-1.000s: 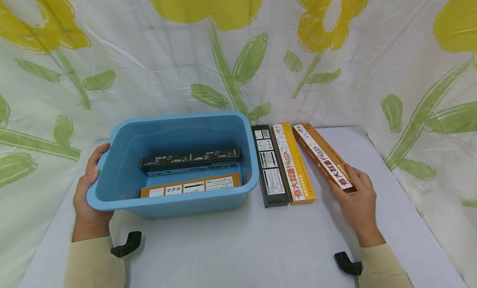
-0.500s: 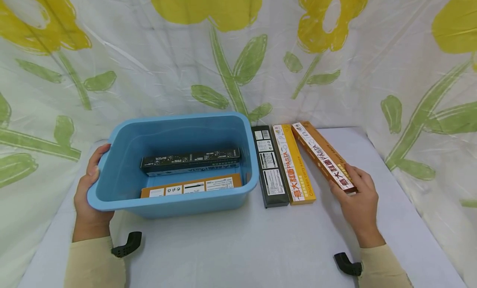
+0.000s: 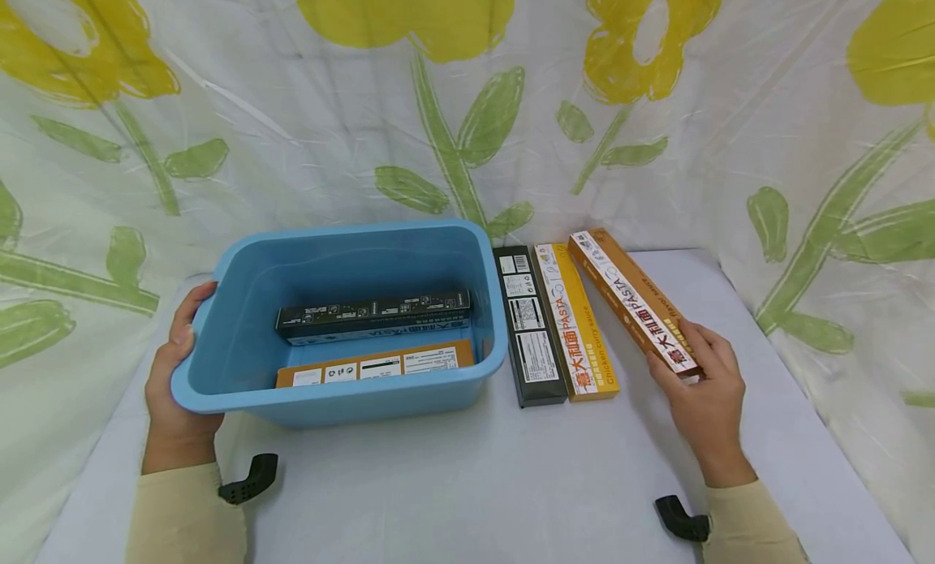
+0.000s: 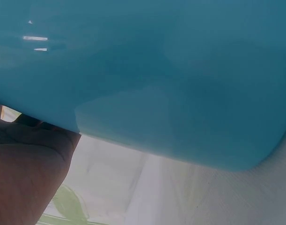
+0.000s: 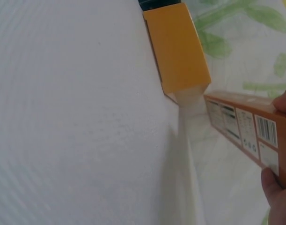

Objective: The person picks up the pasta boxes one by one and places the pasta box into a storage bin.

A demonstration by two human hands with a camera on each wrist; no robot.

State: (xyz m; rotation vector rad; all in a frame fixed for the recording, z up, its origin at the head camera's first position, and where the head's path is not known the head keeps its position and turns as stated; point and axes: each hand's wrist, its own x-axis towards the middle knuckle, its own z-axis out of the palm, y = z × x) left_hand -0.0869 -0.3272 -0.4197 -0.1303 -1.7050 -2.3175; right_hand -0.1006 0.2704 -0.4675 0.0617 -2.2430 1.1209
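Note:
My left hand grips the left end of a light blue plastic tub, thumb near the rim. In the left wrist view the tub's wall fills most of the picture, with part of the palm below it. My right hand pinches the near end of a long brown pasta box between thumb and fingers. That box slants with its far end raised toward the back left. In the right wrist view it shows its barcode side, the thumb on its lower edge.
Inside the tub lie a black pasta box and an orange-brown box. Right of the tub, a black box and a yellow pasta box lie side by side on the white table cloth. A flowered curtain hangs behind.
The brown pasta box has risen slightly at its far end and shifted a little left in my right hand. My left hand and the tub have stayed put.

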